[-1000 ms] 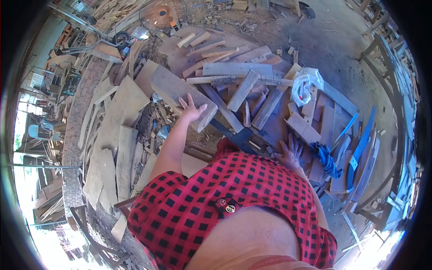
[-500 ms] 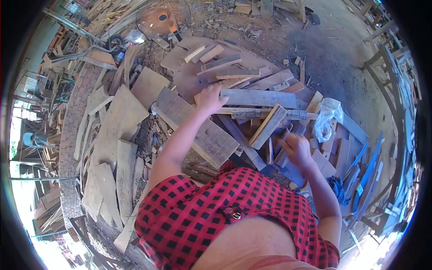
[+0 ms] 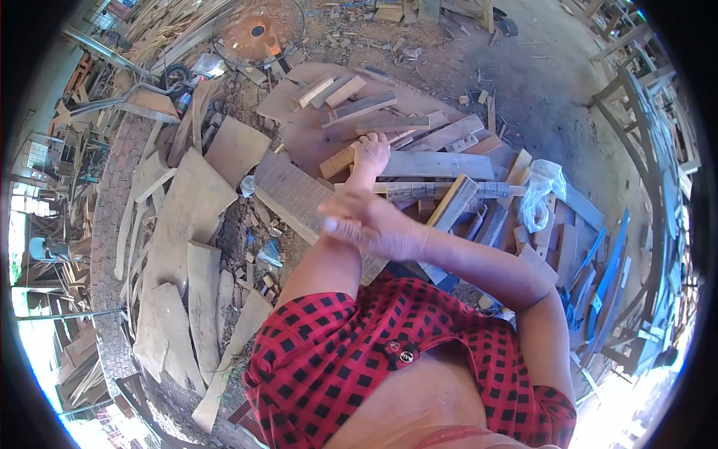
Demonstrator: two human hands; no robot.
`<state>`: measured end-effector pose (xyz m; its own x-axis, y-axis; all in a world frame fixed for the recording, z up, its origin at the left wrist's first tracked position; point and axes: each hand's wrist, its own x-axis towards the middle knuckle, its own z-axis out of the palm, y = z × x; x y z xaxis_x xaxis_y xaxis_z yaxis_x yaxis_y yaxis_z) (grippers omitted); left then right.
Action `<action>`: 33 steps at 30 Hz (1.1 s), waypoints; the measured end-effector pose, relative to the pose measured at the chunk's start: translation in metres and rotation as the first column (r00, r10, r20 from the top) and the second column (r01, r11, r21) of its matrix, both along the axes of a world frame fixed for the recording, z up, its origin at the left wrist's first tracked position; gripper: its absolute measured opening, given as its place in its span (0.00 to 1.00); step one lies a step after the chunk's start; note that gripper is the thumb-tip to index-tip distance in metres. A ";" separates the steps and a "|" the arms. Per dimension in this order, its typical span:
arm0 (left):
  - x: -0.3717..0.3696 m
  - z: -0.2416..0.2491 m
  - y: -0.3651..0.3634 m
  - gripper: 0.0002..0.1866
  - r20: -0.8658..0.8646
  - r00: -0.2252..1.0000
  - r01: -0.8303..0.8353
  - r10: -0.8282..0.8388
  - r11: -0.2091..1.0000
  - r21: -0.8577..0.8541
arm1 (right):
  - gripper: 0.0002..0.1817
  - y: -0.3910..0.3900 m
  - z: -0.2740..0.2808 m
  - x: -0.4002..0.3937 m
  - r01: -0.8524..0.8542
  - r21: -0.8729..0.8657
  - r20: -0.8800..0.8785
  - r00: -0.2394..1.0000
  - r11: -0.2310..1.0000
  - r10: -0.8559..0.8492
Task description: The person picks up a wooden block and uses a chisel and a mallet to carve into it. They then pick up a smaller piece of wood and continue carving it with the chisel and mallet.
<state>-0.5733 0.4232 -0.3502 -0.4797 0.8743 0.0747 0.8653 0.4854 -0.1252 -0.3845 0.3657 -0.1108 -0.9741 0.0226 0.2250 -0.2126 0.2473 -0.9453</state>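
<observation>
Fingers of the left hand [image 3: 372,153]: bent, set low over the wood between the brown plank [image 3: 336,162] and the left end of the grey board [image 3: 437,166]. Cannot tell whether closed on either piece. Probably bent that way to suit narrow edges, or to steady the arm over uneven wood.

Right hand [image 3: 378,224]: brought across the body, over the left forearm [image 3: 321,269], blurred. Cannot tell whether released or clenched, nor whether touching the skin; no held piece visible. Perhaps placed there to rub or brush the forearm.

Same head view, surroundings: wide board [image 3: 288,191] partly under the left forearm; slanted plank [image 3: 455,200] to the right of the crossed arms; clear plastic bag [image 3: 544,183] on wood farther right; short blocks [image 3: 345,91] beyond the left hand. Lying at mixed angles, so apparently dropped loosely rather than stacked.
</observation>
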 end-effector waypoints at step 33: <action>-0.005 -0.005 -0.003 0.23 0.024 0.999 0.024 -0.024 0.999 0.029 | 0.31 -0.025 0.036 0.015 -0.165 -0.235 -0.049 0.986 0.958 0.158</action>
